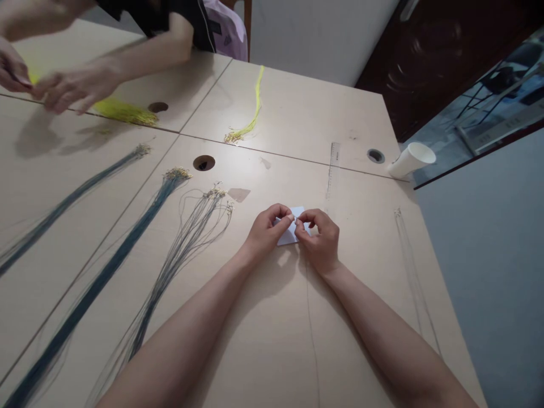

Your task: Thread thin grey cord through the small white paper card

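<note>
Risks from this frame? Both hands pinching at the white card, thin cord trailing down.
1. The thin cord runs slack between the forearms; an arm shift might drag it out of the fingers.
2. The white card lies loose under the left hand and right hand; it may slide.
3. The grey cord bundle fans out nearby and may tangle.

Cord bundles (140,266) left — cup (410,160) right

Table (276,317): pale wood laminate, matt, smooth
Card (287,235): white paper, matt
Cup (411,160): white paper
Ruler (332,167): clear plastic
Cords (106,272): thread, metal clasps
</note>
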A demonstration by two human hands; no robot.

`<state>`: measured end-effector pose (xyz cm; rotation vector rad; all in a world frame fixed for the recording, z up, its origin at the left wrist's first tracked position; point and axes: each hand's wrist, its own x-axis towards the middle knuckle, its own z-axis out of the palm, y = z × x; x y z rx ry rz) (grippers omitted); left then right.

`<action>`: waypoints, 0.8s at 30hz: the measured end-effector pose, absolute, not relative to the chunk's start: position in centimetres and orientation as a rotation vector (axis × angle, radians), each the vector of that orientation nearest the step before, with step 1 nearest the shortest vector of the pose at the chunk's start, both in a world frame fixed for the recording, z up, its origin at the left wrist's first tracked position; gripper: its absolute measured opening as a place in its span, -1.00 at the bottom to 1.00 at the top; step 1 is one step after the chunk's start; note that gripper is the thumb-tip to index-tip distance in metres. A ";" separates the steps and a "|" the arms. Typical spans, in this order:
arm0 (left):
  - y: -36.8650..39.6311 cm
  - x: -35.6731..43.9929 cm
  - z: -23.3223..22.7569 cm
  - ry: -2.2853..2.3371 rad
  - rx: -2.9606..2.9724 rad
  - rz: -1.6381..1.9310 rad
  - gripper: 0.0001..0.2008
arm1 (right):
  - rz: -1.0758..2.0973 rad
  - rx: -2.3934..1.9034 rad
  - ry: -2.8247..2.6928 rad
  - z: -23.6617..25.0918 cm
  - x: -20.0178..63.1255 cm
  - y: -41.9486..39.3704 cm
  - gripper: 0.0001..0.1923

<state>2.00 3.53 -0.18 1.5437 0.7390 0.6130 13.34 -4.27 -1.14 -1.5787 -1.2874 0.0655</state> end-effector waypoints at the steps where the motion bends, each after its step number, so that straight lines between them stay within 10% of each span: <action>1: 3.5 2.0 -0.2 0.735 1.544 0.614 -0.83 | 0.070 -1.579 -1.287 -1.1 13.3 -4.3 -0.92; 24: 3.5 1.9 0.0 0.725 1.575 0.617 -0.82 | 0.176 -1.566 -1.237 -1.2 13.5 -4.1 -0.95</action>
